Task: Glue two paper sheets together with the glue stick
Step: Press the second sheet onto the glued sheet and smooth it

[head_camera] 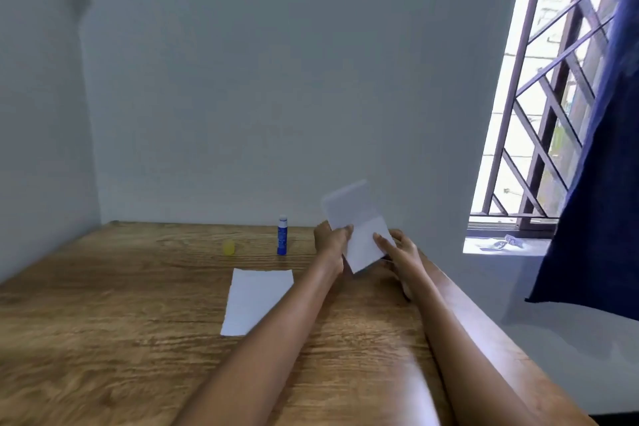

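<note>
A white rectangular paper sheet [356,228] is held up above the far right part of the table, tilted, with its upper part bent back toward the wall and a little blurred. Both hands hold it. The left hand [332,239] grasps the left edge of this sheet, with the thumb lying on the side that faces the camera and the other fingers behind the paper. The right hand [397,249] grasps the lower right part of the sheet in the same way: some fingers are on the front surface, the rest are hidden behind it. Both forearms are bare and stretch from the lower edge of the view toward the sheet.

A second white paper sheet [257,301] lies flat on the brown wooden table [103,322], to the left of the left forearm, which covers its lower right corner. It is apart from the held sheet.

Farther back on the table stands a blue glue stick [282,235], upright, with a pale top; I cannot tell if it is open or closed. To the left of it, near but not touching, there is a small yellow cap [229,248] on the table surface.

The table stands against a plain grey-white wall [242,79]. On the right is a window with a dark metal grille [553,97], and a dark blue curtain [598,201] hangs at its right side. On the window sill some small objects lie, too blurred to name.
</note>
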Motion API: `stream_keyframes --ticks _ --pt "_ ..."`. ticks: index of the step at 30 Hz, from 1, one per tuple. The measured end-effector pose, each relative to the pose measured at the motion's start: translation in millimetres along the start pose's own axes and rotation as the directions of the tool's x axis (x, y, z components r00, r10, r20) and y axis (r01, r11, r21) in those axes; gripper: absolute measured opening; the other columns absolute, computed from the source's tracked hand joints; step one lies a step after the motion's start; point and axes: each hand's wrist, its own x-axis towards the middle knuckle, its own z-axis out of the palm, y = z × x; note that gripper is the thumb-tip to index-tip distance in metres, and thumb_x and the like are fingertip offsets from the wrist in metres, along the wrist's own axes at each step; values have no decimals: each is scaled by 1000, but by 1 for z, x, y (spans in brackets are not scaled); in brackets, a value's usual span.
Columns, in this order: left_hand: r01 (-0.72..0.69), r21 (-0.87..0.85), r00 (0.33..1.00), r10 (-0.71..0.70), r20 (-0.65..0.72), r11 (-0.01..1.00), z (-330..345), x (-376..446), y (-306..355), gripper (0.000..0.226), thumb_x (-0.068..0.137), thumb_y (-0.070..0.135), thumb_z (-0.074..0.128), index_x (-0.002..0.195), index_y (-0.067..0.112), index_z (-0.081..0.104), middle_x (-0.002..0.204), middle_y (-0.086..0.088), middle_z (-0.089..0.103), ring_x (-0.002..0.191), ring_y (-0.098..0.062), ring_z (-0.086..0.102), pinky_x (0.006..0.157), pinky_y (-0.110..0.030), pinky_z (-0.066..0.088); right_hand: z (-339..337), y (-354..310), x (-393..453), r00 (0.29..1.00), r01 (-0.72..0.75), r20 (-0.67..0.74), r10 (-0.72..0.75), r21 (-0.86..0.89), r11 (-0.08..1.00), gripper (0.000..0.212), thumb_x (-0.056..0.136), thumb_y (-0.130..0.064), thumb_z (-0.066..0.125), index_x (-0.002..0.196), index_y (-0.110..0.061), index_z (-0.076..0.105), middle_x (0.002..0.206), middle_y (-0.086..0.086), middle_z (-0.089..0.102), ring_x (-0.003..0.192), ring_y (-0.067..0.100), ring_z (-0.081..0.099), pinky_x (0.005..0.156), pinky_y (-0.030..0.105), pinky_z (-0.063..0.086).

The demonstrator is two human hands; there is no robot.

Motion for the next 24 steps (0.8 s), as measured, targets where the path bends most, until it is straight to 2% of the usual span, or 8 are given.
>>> stream_keyframes --ticks 3,6,9,12,15,17,20,24 --pt "-64 -137 995 52 -86 988 -22 -10 19 20 85 2 62 103 6 58 98 -10 63 88 -25 61 75 -35 53 16 -6 -20 994 -37 111 17 182 983 29 82 -22 72 102 -6 60 74 6 62 61 12 59 56 21 51" --pt "-110 -224 990 86 -114 968 -38 -27 27 20 86 0 59 106 6 55 101 -11 62 89 -23 59 77 -34 51 44 -8 -41 988 -71 151 33 253 965 16 84 -15 70 94 -4 63 66 2 63 58 11 58 59 22 50" --pt "-107 -255 992 84 -97 961 -56 -42 31 31 88 0 58 117 1 51 116 -16 61 100 -27 60 82 -36 52 70 -14 -56 995 -61 94 43 203 977 12 88 -17 66 84 -7 62 66 3 59 58 13 53 60 26 44" --pt "-81 -252 994 58 -96 964 -84 -45 45 66 83 13 69 135 4 31 135 -17 47 123 -31 50 105 -45 42 80 -27 -61 999 -23 36 22 26 999 19 94 -16 58 76 -8 58 63 4 52 53 13 47 51 23 39" --pt "-184 -121 963 154 -219 976 -116 -39 72 95 79 21 74 147 9 9 154 -13 20 140 -30 27 115 -41 26 79 -43 -59 994 71 99 -51 -211 975 16 97 -12 49 85 -4 56 73 8 51 63 16 50 60 28 45" --pt "-269 180 922 307 -235 946 -134 -33 88 87 81 26 72 147 8 20 155 -11 19 141 -28 27 115 -40 28 77 -55 -57 981 104 183 -58 -250 963 12 98 -12 48 96 -5 58 79 4 54 70 13 54 68 27 52" --pt "-357 561 921 383 75 747 -146 -26 102 61 83 33 69 134 5 47 144 -10 41 131 -25 42 108 -36 35 76 -71 -52 933 134 359 -10 -323 937 18 97 -14 52 108 -4 61 88 5 58 79 13 57 70 23 53" --pt "-430 600 900 266 346 674 -146 -24 106 27 81 26 71 99 6 70 103 -13 68 90 -18 60 80 -30 45 85 -77 -39 886 150 461 39 -365 919 25 91 -17 63 109 0 66 89 8 63 81 17 59 71 24 53"
